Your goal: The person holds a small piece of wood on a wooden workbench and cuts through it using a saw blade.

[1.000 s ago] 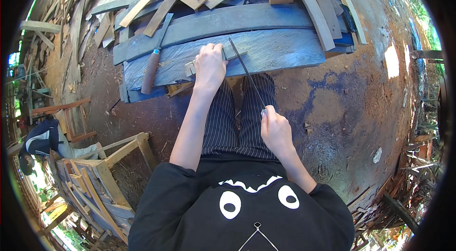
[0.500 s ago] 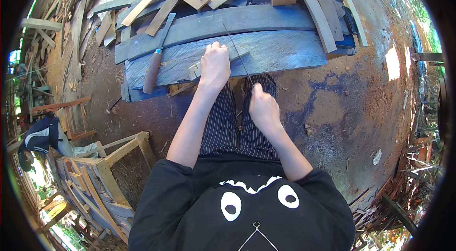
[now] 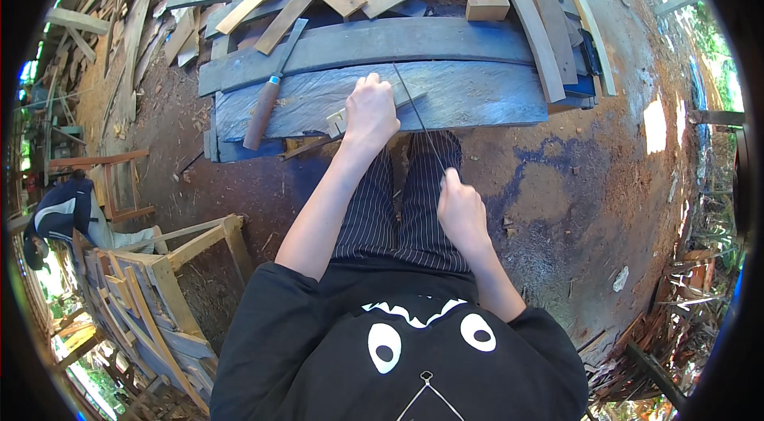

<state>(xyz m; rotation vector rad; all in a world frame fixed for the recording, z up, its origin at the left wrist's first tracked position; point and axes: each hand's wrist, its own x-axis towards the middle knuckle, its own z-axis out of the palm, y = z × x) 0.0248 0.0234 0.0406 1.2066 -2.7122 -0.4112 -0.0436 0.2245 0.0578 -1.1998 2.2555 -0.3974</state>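
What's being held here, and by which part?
The right grip holds a thin, dark saw-like tool by its near end, which is hidden. The left grip clasps a notched wooden piece around its middle, on the plank.

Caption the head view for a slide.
Left hand holds notched wood piece on bench; right hand grips thin-bladed tool.
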